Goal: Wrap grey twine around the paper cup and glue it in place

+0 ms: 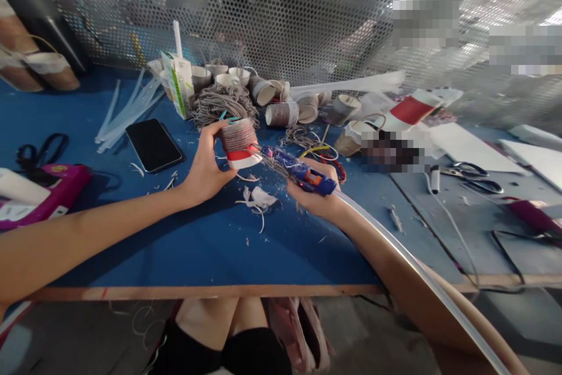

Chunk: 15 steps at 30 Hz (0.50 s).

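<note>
My left hand (209, 158) grips a paper cup (240, 144) by its two ends, tilted above the table. Grey-brown cord is wound round much of the cup, and a red band and white rim show beside the winding. In my right hand (318, 196) is a blue hot glue gun (302, 171), its nozzle up against the cup's side near the red band. A long clear glue stick (386, 226) runs out of the gun's back along my right forearm. Behind the cup lies a heap of loose cord (226, 103).
Several cord-covered cups (283, 113) stand and lie along the perforated metal screen (281, 18). A phone (153, 144) and clear glue sticks (127, 112) lie to the left. Scissors (476, 176) are at the right. Paper scraps (259, 196) litter the blue table (197, 252).
</note>
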Available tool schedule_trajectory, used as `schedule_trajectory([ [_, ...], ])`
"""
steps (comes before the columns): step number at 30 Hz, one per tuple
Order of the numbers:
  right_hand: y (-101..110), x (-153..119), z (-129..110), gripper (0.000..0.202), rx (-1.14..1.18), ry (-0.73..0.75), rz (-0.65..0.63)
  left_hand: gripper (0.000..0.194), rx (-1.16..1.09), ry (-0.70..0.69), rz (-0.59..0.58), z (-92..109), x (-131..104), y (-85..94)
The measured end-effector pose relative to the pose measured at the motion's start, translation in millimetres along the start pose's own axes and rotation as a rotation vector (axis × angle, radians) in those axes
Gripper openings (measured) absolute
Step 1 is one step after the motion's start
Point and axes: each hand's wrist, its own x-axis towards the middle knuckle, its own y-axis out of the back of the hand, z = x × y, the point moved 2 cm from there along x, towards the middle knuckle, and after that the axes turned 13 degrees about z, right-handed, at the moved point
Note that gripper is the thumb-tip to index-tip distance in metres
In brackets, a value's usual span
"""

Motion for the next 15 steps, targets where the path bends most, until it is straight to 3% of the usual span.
schedule_trajectory([
  [15, 1.8, -0.1, 4.4, 0.023, -0.041, -0.089, 0.054, 0.077, -0.003, 0.038, 0.006, -4.2, -0.9, 2.5],
])
